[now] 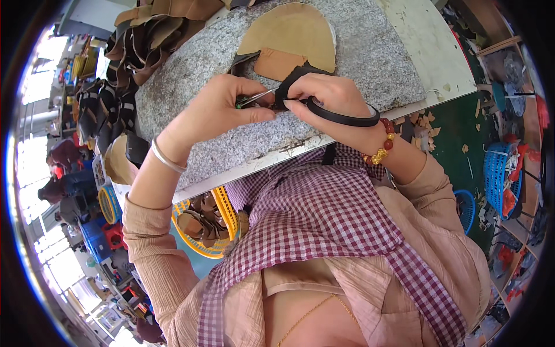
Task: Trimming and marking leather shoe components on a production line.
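Observation:
My right hand [335, 95] grips a pair of scissors [346, 120] with a wide black handle loop; dark, cloth-like material shows by its fingers. The metal blades [258, 96] point left, into the fingers of my left hand [222, 107]. Those fingers are curled, thumb opposite forefinger, around the blade tips and a small dark piece with a bit of green, too hidden to name. Just beyond both hands, a tan rounded leather piece [295, 32] with a brown patch [280, 63] and dark edging lies on the grey stone slab [231, 153].
Brown and dark leather pieces [144, 43] are heaped at the slab's far left. Below the table's near edge stands a yellow basket [232, 214] holding brown pieces. Blue baskets [502, 179] are at the right, with scraps [425, 133] on the green floor.

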Tool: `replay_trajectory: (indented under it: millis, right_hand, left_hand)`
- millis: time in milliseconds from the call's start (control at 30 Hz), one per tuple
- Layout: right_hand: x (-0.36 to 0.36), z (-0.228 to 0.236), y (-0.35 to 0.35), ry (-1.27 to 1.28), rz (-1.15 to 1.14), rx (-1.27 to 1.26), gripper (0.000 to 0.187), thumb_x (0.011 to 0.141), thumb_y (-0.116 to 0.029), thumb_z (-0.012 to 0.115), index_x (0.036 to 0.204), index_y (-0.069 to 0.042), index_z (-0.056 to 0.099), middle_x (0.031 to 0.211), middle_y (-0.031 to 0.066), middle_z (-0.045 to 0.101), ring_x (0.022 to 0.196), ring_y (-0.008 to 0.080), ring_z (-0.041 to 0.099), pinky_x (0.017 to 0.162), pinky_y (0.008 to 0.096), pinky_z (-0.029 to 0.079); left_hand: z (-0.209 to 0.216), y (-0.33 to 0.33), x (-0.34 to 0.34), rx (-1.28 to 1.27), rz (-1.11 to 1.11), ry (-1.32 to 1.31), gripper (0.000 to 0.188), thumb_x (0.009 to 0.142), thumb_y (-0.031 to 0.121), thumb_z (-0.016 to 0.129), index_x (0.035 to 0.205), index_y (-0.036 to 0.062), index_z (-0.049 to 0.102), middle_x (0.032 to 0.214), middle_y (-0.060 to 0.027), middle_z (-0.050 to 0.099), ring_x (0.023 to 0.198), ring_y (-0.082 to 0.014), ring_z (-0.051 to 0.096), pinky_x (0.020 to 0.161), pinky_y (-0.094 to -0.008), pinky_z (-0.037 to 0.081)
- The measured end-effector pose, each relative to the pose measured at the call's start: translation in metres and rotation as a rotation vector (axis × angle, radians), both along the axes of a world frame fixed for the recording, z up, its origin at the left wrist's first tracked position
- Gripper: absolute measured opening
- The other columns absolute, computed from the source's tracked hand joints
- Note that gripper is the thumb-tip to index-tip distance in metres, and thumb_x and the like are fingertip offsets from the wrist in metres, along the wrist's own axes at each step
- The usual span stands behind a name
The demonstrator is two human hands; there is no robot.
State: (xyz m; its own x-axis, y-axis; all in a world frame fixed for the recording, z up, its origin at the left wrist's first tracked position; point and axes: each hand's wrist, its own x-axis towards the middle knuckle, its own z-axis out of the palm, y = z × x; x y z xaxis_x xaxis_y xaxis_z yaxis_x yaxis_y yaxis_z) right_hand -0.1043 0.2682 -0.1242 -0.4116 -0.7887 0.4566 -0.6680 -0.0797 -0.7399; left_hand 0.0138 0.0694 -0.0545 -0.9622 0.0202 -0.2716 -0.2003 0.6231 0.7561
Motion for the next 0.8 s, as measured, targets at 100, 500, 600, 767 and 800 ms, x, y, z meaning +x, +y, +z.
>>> replay_trajectory:
  millis: [100,500,600,767,800]
  right_hand:
    - [-0.004,-0.004,-0.002,0.263,-0.110,-0.026,0.008,0.080,-0.004,0.073,0.087,-0.004,0.070,0.080,0.0005,0.069,0.063,0.0123,0.055,0.060,0.0241,0.043]
    - [-0.022,0.007,0.009,-0.120,0.094,0.126,0.005,0.080,-0.008,0.072,0.084,-0.005,0.070,0.078,-0.0001,0.069,0.066,0.0147,0.055,0.066,0.0263,0.044]
    - [-0.022,0.002,0.006,-0.048,0.096,0.126,0.006,0.081,-0.009,0.072,0.085,-0.004,0.070,0.077,0.0000,0.068,0.066,0.0148,0.056,0.066,0.0259,0.043]
    - [-0.021,-0.001,0.005,-0.003,0.079,0.113,0.007,0.081,-0.010,0.072,0.085,-0.004,0.070,0.075,0.0002,0.067,0.066,0.0150,0.055,0.064,0.0256,0.043]
    - [-0.024,0.000,0.006,-0.002,0.082,0.112,0.007,0.081,-0.010,0.072,0.085,-0.004,0.070,0.075,0.0002,0.067,0.066,0.0150,0.055,0.064,0.0256,0.043]
  left_hand:
    - [-0.001,0.007,0.002,-0.208,0.072,0.026,0.017,0.083,0.002,0.071,0.100,-0.0017,0.073,0.074,-0.0031,0.065,0.059,-0.0143,0.051,0.057,-0.0271,0.044]
    - [0.002,0.006,0.027,-0.273,-0.088,0.176,0.021,0.079,0.001,0.073,0.100,-0.0011,0.072,0.090,-0.0082,0.069,0.075,-0.0223,0.060,0.069,-0.0326,0.049]
    - [0.019,0.019,0.024,-0.497,-0.085,0.243,0.022,0.078,-0.001,0.075,0.099,-0.0025,0.071,0.078,-0.0053,0.065,0.066,-0.0197,0.053,0.065,-0.0303,0.045]
    - [0.021,0.048,-0.007,-0.403,0.023,-0.026,0.014,0.082,0.002,0.074,0.095,-0.0029,0.070,0.071,-0.0006,0.059,0.060,-0.0141,0.047,0.062,-0.0268,0.043]
    - [0.018,0.045,-0.008,-0.404,0.026,-0.026,0.014,0.082,0.002,0.074,0.095,-0.0029,0.070,0.071,-0.0006,0.059,0.060,-0.0141,0.047,0.062,-0.0268,0.043]
